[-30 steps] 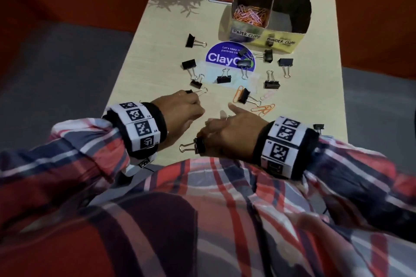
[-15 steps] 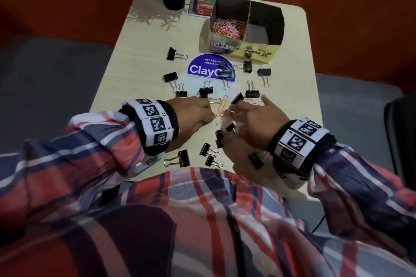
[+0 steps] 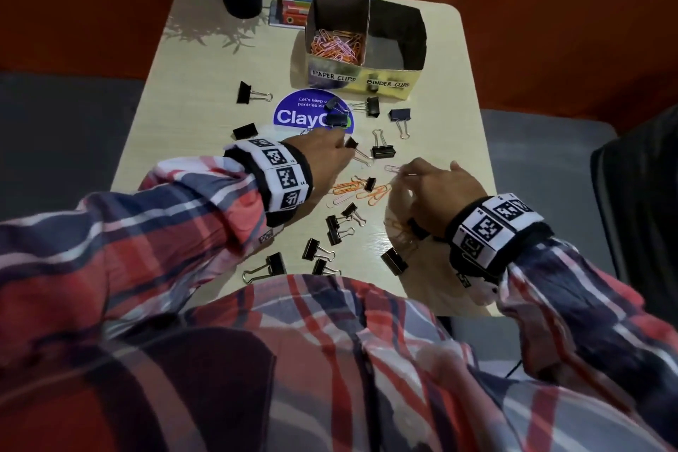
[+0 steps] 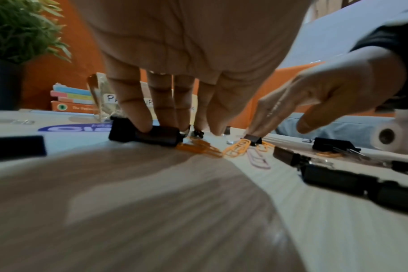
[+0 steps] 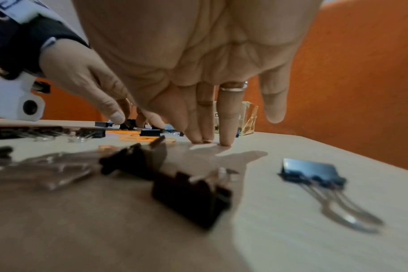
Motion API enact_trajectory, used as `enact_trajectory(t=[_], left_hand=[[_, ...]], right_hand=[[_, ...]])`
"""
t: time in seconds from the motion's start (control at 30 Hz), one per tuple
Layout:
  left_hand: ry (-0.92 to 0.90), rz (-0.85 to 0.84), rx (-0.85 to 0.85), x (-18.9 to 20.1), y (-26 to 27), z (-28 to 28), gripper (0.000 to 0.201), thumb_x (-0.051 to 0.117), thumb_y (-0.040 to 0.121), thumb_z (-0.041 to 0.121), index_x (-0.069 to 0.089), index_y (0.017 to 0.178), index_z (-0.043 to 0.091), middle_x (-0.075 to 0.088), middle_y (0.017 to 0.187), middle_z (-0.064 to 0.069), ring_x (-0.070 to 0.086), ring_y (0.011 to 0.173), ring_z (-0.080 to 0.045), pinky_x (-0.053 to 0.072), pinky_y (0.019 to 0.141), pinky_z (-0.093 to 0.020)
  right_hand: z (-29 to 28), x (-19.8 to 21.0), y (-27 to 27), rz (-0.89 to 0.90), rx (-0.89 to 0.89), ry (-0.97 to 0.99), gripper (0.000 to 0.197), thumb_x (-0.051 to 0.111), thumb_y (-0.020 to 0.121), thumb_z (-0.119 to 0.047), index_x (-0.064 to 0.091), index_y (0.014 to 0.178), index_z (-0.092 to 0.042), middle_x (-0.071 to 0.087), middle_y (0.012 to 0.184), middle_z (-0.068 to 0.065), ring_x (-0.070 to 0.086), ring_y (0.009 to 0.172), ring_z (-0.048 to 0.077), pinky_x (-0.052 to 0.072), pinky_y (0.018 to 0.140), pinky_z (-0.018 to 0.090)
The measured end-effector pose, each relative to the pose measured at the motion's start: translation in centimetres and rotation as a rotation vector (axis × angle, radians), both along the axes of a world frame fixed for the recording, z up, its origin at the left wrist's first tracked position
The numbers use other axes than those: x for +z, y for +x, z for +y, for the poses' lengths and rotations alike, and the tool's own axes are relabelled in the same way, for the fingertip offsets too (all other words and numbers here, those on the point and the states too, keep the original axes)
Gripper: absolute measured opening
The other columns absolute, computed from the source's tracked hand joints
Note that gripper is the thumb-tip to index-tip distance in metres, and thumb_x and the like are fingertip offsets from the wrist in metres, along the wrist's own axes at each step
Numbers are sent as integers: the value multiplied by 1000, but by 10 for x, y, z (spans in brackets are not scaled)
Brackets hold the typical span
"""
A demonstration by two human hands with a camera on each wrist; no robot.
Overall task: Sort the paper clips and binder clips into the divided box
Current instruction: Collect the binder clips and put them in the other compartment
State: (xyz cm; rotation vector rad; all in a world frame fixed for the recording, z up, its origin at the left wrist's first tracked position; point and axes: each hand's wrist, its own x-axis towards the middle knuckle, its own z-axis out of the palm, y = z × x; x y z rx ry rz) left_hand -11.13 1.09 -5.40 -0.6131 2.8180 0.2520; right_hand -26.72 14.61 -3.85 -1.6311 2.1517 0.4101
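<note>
Nearest the person, at 6 o'clock on the counter (image 3: 154,143), several black binder clips (image 3: 335,229) lie loose along the near edge. Just beyond them, at the centre, a small cluster of orange paper clips (image 3: 361,191) lies flat between the two hands. The right hand (image 3: 438,191) is at 4 o'clock, its fingers (image 5: 224,136) straight and close together, tips pressed to the counter beside a pale paper clip; whether the thumb pinches that clip cannot be told. The left hand (image 3: 323,158) is at 9 o'clock of the cluster, its fingers (image 4: 133,117) extended downward onto a binder clip, touching rather than clearly gripping it. The step in hand appears to be gathering loose clips. The next move likely calls for sliding a thin paper clip to lift its edge, then carrying it to the far left compartment. At 12 o'clock stands the divided box (image 3: 367,73): the left compartment, labelled for paper clips, holds a pile; the right compartment's floor is in shadow and its contents cannot be made out. The wrist views are blurred near the lens.
</note>
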Motion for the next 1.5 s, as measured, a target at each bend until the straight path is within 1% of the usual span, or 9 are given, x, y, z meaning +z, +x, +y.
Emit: enact_trajectory(t=[0.17,0.3,0.37,0.47,0.77,0.93,1.07,1.3,1.5], left_hand=[[56,10,108,-2,3,-7,42,49,92,11,44,133,9,46,124,-14,49,110,-32,42,86,-36],[112,19,171,8,7,-17,62,51,94,13,23,149,17,33,145,-10,43,126,-31,41,94,-37],[130,29,199,8,18,-25,64,51,94,15,21,150,21,35,143,-8,44,126,-29,41,93,-37],[114,4,210,2,39,-32,60,51,93,16,26,148,22,40,138,-7,49,119,-28,43,92,-37],[-29,52,117,-6,60,-26,40,57,90,20,57,129,25,49,132,-7,48,117,-34,48,89,-47],[-30,108,79,5,56,-19,44,61,89,21,55,132,15,51,130,-12,48,115,-38,44,91,-46],[104,129,-19,13,31,4,39,48,96,29,54,133,16,53,124,-7,52,112,-26,43,91,-35],[118,-97,-50,11,-20,35,49,52,91,47,47,132,20,43,126,-4,56,107,-28,49,86,-39],[16,-34,-248,5,-45,44,30,49,95,34,58,123,27,46,118,-5,57,97,-27,47,71,-33]], right_hand=[[15,-7,2,-31,91,-25,42,45,94,-34,47,136,-35,34,146,-19,56,116,8,18,115,45],[13,0,9,-104,8,-143,61,21,84,-43,48,136,-31,40,144,-12,55,119,14,20,115,42],[8,0,9,-92,12,-149,56,27,86,-37,48,137,-30,40,144,-11,54,120,15,20,115,43],[-10,-3,18,-64,122,-134,47,46,92,-28,43,139,-30,36,147,-11,52,123,14,21,113,49],[-36,5,57,11,402,92,47,43,93,-24,39,140,-31,32,147,-9,54,119,22,8,114,60],[3,14,15,-182,93,-225,57,50,86,-12,43,140,-29,32,152,-9,42,132,14,12,116,55],[42,15,-25,-168,-164,-322,52,51,84,-3,58,129,-27,50,139,-10,51,122,20,29,112,47],[59,6,-9,-125,-119,-183,40,40,95,-22,57,129,-34,43,144,-14,50,122,17,22,114,42],[45,12,-7,-137,-50,-166,33,50,93,-20,65,117,-37,48,136,-13,51,120,11,13,117,45]])
